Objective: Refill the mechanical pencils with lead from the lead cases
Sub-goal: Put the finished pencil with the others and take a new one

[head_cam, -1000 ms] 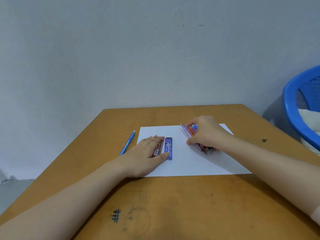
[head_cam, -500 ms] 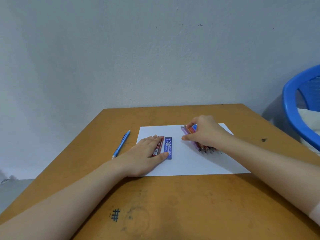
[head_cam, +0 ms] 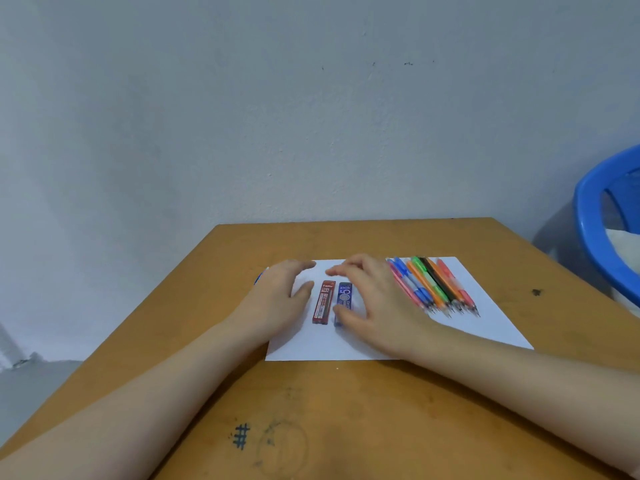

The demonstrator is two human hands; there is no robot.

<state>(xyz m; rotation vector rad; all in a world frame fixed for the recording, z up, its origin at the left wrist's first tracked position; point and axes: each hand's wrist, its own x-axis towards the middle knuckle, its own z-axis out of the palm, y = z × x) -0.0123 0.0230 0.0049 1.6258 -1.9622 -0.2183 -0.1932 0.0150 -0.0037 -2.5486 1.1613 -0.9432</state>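
Nearest to the camera, the brown wooden table [head_cam: 381, 410] carries a hash sign [head_cam: 241, 435] drawn in dark ink and, just beside it, a faint drawn circle [head_cam: 282, 448]. Two bare forearms reach from the near edge toward the middle of the table.

Farther in lies a white sheet of paper [head_cam: 491, 327], and all the task's things lie on it. The red lead case [head_cam: 323, 303] and the blue lead case [head_cam: 344, 296] lie flat side by side near the middle of the sheet, their long sides almost touching.

The left hand [head_cam: 277, 299] is at the left part of the sheet, just beside the red case. Its fingers are loose and lightly bent, and it holds nothing. A small blue bit [head_cam: 258, 279] shows at its outer side; what it is cannot be told.

The right hand [head_cam: 377, 306] is spread over the right side of the blue case. Its fingers are relaxed, not closed around anything, and the thumb tip lies against the near end of the case.

To the right of this hand, the mechanical pencils [head_cam: 433, 285] lie in a tight row of pink, blue, orange, green, black and red, with their tips toward the person.

A dark spot [head_cam: 536, 292] marks the table to the right of the sheet. Beyond the right edge stands a blue plastic chair [head_cam: 588, 220], and behind everything is a grey wall [head_cam: 311, 116].
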